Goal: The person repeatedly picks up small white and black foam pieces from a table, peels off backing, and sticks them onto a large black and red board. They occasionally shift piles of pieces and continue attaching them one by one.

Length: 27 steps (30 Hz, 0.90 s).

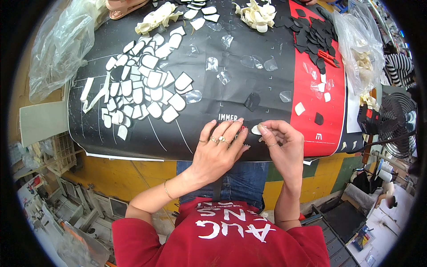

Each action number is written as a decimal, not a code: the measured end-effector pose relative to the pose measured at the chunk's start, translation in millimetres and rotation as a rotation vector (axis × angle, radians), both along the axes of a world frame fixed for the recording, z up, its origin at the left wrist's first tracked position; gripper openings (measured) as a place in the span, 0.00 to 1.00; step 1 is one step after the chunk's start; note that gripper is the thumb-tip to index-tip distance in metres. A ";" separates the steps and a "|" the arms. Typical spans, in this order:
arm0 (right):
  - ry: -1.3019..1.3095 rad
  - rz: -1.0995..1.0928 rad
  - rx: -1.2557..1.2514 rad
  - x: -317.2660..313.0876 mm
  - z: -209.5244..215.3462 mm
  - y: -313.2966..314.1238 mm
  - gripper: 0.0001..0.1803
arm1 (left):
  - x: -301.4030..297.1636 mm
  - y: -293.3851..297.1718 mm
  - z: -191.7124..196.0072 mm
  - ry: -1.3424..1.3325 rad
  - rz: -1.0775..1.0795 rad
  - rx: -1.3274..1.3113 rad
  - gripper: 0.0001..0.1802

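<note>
My right hand pinches a small white rounded piece between thumb and fingertips, just above the near part of the black mat. Close beside it on the left, my left hand rests palm down with its fingers apart and bent, fingertips on the mat. A small red spot shows by its fingertips, too small to name. What lies under that palm is hidden. To the left spreads a loose heap of white arch-shaped pads with dark edges. A black arch-shaped piece and several clear film pieces lie beyond my hands.
Cream piece piles stand at the far side. On the red strip at right are black pieces and red-handled pliers or snips. White strips lie at left. Plastic bags flank the table; a fan stands right.
</note>
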State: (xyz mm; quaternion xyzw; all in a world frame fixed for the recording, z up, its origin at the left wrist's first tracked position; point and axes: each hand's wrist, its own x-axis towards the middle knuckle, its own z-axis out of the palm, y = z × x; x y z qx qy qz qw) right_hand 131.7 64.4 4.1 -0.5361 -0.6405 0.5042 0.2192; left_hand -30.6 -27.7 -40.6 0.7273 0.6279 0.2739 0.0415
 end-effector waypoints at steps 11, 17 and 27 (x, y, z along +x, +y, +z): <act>-0.129 0.000 -0.023 -10.2 -1.5 3.6 0.07 | 2.7 0.8 -4.1 0.080 -0.009 0.021 0.24; -0.156 -0.010 0.011 -11.9 -3.4 1.5 0.06 | 2.0 1.7 -5.8 0.114 -0.027 0.054 0.23; -0.074 -0.046 -0.030 -10.4 -3.5 1.9 0.04 | 0.3 4.9 1.7 -0.051 -0.023 -0.001 0.22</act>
